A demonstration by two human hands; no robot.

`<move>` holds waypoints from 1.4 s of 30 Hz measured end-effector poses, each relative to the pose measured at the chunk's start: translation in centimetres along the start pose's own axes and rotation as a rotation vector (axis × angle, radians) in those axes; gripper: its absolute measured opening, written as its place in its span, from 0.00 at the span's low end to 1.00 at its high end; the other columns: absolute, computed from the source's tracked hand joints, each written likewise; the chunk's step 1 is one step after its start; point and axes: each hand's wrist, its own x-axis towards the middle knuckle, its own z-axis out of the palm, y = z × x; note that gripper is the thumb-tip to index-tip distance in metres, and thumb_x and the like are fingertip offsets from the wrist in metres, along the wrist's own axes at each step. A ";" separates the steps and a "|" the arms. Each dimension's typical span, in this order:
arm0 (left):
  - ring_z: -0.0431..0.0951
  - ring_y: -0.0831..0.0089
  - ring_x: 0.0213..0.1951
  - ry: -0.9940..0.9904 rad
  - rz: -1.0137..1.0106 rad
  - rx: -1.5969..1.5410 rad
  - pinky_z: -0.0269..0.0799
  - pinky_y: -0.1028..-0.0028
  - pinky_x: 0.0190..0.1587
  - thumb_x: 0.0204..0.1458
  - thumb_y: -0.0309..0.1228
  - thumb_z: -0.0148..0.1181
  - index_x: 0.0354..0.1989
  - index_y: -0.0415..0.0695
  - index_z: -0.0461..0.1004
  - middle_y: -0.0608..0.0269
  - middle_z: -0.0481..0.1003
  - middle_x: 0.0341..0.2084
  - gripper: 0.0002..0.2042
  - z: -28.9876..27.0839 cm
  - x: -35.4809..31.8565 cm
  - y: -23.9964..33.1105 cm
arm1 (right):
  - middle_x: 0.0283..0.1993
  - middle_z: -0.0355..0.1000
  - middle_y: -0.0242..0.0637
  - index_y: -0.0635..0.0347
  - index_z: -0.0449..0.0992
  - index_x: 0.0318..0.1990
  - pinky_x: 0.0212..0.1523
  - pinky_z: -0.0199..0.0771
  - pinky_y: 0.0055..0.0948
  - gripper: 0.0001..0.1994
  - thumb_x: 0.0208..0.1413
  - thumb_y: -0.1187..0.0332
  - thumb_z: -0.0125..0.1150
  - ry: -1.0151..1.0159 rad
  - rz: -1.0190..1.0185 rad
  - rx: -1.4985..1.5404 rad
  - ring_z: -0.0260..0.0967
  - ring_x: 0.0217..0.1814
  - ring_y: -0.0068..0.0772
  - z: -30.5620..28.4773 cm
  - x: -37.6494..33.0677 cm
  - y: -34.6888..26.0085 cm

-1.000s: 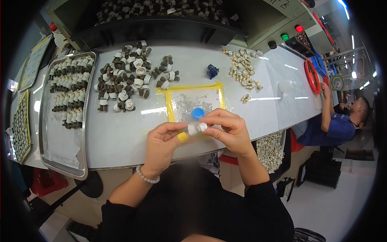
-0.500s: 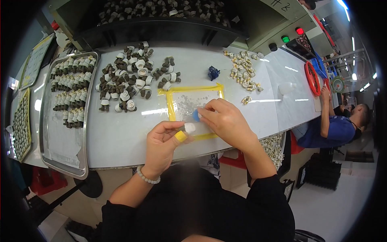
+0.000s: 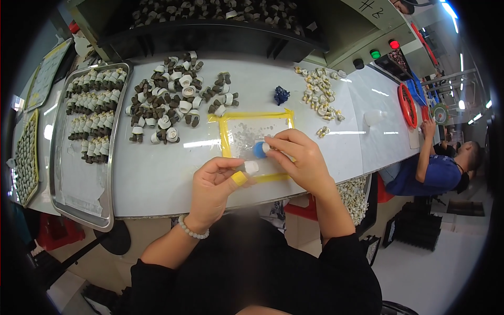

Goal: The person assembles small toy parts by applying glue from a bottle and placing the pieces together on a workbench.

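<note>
My left hand (image 3: 214, 186), with yellow tape round the thumb, pinches a small figurine part (image 3: 251, 167) by one end. Its white end points right, toward my other hand. My right hand (image 3: 300, 160) is closed on a small white piece with a round blue end (image 3: 259, 150), which faces left; the fingers partly cover it. The two held things are a short gap apart. Below them lies a clear sheet edged with yellow tape (image 3: 226, 137), marked with several greyish drops.
Loose white-and-brown figurine parts (image 3: 168, 105) are heaped left of the sheet. A metal tray (image 3: 111, 184) holds rows of assembled pieces. Small white-and-yellow parts (image 3: 317, 92) and a dark blue clump (image 3: 281, 95) lie beyond. A dark bin (image 3: 210, 39) stands behind; a co-worker (image 3: 430, 173) sits right.
My right hand has shifted slightly right, and more of the round blue end shows. The figurine part in my left hand has turned, its white end now plainer. Both hands keep their hold.
</note>
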 end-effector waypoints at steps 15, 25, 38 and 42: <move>0.79 0.61 0.35 0.039 0.005 0.055 0.78 0.69 0.40 0.51 0.18 0.58 0.44 0.32 0.69 0.48 0.76 0.35 0.12 0.5 0.0 -0.1 | 0.40 0.73 0.40 0.66 0.77 0.44 0.38 0.66 0.21 0.13 0.49 0.77 0.63 0.010 0.226 0.609 0.68 0.41 0.27 0.0 -2.0 -1.3; 0.79 0.61 0.37 0.005 0.016 0.129 0.79 0.65 0.42 0.51 0.18 0.58 0.42 0.31 0.72 0.46 0.76 0.37 0.10 0.3 -0.2 -0.3 | 0.36 0.74 0.39 0.65 0.79 0.41 0.36 0.70 0.23 0.13 0.44 0.78 0.66 -0.090 0.127 0.383 0.72 0.36 0.29 -0.3 -1.8 -1.9; 0.76 0.69 0.41 0.076 0.166 0.627 0.72 0.73 0.47 0.47 0.14 0.57 0.41 0.32 0.72 0.54 0.75 0.37 0.11 -1.0 -2.0 1.3 | 0.39 0.74 0.37 0.68 0.76 0.42 0.45 0.70 0.24 0.10 0.51 0.79 0.58 0.315 0.302 0.425 0.71 0.42 0.29 -2.9 -5.1 2.8; 0.73 0.68 0.36 0.194 0.518 1.150 0.70 0.71 0.43 0.43 0.13 0.58 0.38 0.34 0.74 0.56 0.74 0.34 0.12 -4.2 -3.4 4.9 | 0.51 0.68 0.39 0.67 0.65 0.55 0.54 0.66 0.23 0.20 0.54 0.77 0.58 1.031 0.499 0.405 0.65 0.53 0.26 -8.0 -8.3 12.2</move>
